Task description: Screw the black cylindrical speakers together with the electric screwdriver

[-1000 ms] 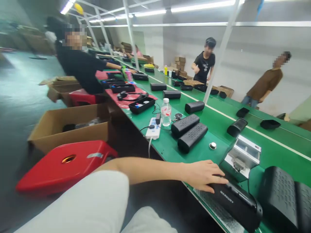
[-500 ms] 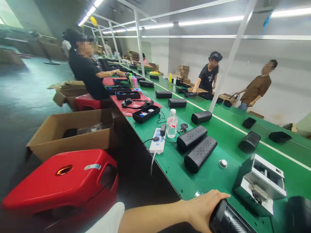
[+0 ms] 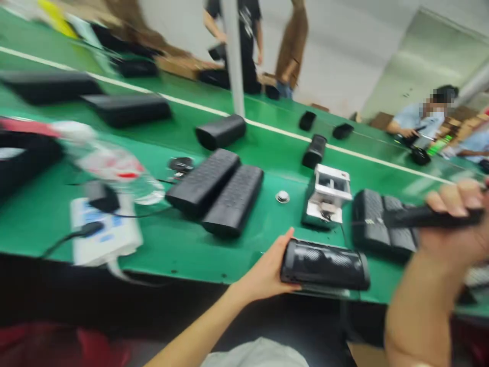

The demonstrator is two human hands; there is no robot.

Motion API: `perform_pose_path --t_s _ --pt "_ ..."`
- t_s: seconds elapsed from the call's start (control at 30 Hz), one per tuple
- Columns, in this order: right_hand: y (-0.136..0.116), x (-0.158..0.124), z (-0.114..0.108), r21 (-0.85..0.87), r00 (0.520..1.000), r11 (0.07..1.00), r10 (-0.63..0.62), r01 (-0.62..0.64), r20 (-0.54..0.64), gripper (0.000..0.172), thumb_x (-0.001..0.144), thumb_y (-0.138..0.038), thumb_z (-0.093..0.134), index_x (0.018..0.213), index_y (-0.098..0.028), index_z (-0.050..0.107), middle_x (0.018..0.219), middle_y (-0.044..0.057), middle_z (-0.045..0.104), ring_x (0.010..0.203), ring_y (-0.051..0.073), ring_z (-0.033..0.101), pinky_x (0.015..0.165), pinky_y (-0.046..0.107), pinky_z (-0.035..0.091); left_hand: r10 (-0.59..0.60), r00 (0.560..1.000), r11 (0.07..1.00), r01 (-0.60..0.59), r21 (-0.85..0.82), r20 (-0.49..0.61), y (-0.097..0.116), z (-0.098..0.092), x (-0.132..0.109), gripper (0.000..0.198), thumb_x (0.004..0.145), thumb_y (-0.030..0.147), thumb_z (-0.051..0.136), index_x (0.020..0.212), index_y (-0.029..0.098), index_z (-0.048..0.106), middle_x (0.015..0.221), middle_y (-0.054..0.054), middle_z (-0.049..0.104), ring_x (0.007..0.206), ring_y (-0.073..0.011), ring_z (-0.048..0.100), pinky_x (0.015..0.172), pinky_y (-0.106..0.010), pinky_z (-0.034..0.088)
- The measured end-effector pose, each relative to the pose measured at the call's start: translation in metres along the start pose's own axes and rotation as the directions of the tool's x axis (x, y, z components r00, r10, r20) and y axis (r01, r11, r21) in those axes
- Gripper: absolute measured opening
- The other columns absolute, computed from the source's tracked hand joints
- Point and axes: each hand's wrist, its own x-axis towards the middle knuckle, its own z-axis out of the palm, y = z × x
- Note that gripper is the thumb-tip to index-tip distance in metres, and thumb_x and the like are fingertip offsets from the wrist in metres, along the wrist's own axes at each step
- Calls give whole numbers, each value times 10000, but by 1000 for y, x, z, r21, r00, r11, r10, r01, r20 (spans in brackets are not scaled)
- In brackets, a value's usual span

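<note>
At the near edge of the green bench, my left hand point(image 3: 273, 270) grips the left end of a black speaker point(image 3: 324, 265). Its mesh grille faces up and toward me, and its length runs left to right. On the right, my right hand point(image 3: 458, 224) is closed around a black power screwdriver point(image 3: 428, 216), blurred, with its thin tip pointing left. The tip is above and apart from the speaker I hold. Just beyond the speaker stands a white and dark screw-feeder box point(image 3: 328, 196). Several black speakers point(image 3: 382, 224) lie side by side behind the screwdriver.
Two textured black speakers point(image 3: 233, 201) lie left of a small round metal part point(image 3: 282, 197). Farther left are a water bottle point(image 3: 114, 165) and a white power strip point(image 3: 103, 229) with cords. A white post point(image 3: 233, 61) rises beyond. Co-workers stand across the bench.
My view has swung right and down. The speaker in my left hand now shows whole, lying level. My right hand has come into view with the screwdriver.
</note>
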Motion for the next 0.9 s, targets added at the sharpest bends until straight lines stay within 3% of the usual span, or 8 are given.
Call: perform_pose_path --t_s 0.07,0.1,0.17,0.27,0.47,0.6,0.8,0.9 --pt "17 18 0 -61 984 990 -121 130 133 417 1026 -116 664 641 -231 551 485 -132 176 315 37 91 319 183 95 -16 1000 1000 15 23 13 5 -5 -1 1325 861 401 970 1836 303 77 1710 -212 486 1605 -420 539 1350 -655 434" --pt "27 24 -2 -73 950 971 -205 228 237 344 938 -131 733 651 -248 581 490 -147 137 307 35 54 307 192 61 -20 1000 999 20 36 21 7 -7 0 1297 871 403 959 1832 308 93 1686 -202 509 1581 -416 566 1334 -649 457" --pt "45 27 -8 -103 824 895 -347 434 448 153 811 -230 858 816 -284 715 533 -144 251 314 50 174 290 209 165 -34 999 998 32 58 26 10 -10 -1 1268 875 409 953 1823 325 117 1642 -182 547 1536 -412 613 1296 -641 503" --pt "67 19 -12 -164 654 776 -374 609 657 173 862 -372 854 988 -314 751 604 -97 417 375 99 368 329 260 332 -46 999 997 45 68 20 12 -10 -3 1260 871 405 953 1813 362 117 1594 -159 578 1491 -411 653 1234 -625 565" --pt "102 24 -13 -165 598 748 -356 643 718 466 943 -651 897 907 -301 591 581 -97 425 388 105 328 385 302 335 -35 999 997 33 72 25 11 -9 -5 1265 884 408 939 1804 395 70 1576 -148 562 1444 -401 677 1204 -611 584" --pt "121 39 -20 -207 578 725 -309 657 755 476 987 -738 814 992 -315 597 668 -78 534 429 122 380 452 339 381 -50 998 997 48 59 34 11 -11 -5 1264 889 391 933 1801 398 58 1573 -147 557 1476 -407 648 1218 -620 570" --pt "121 36 -13 -343 676 702 -266 624 687 491 949 -788 806 981 -342 601 728 -65 571 513 144 422 513 367 410 -48 998 998 46 52 44 14 -12 -6 1277 896 380 928 1800 392 25 1574 -153 549 1458 -400 652 1210 -620 573" --pt "113 26 -1 -410 722 698 -224 587 654 325 918 -558 858 873 -346 614 646 -73 499 489 144 405 475 366 369 -39 998 998 37 58 49 18 -13 -5 1265 917 365 905 1799 404 -2 1588 -150 541 1424 -385 673 1193 -606 587"
